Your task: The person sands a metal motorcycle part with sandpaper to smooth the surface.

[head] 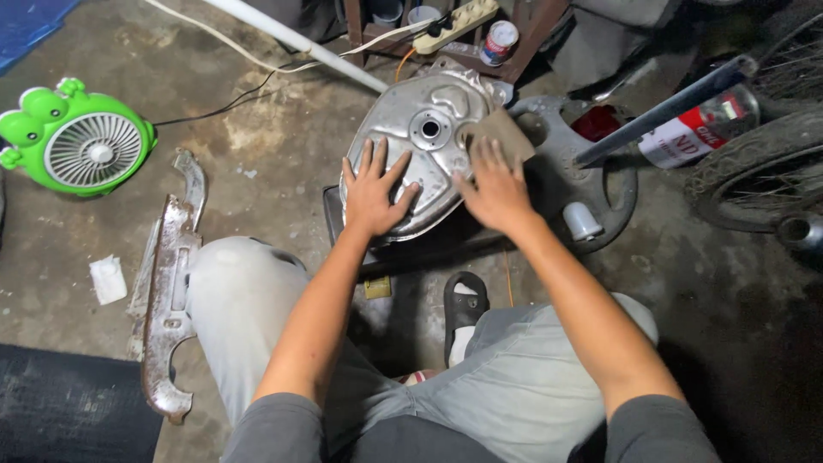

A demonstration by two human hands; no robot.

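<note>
A dull silver metal engine cover (426, 111) with a round centre hole lies tilted on a dark block in front of my knees. My left hand (375, 190) rests flat on the cover's lower left, fingers spread. My right hand (495, 187) presses a brown square of sandpaper (500, 133) against the cover's right edge, fingers flat on top of it.
A green frog-shaped fan (75, 141) stands at the left. A rusty metal bracket (168, 283) lies by my left knee. A grey wheel-like plate (591, 171), a small white cup (582, 220), a white and red spray can (699, 127), a tyre (759, 167) and a power strip (454, 24) surround the cover.
</note>
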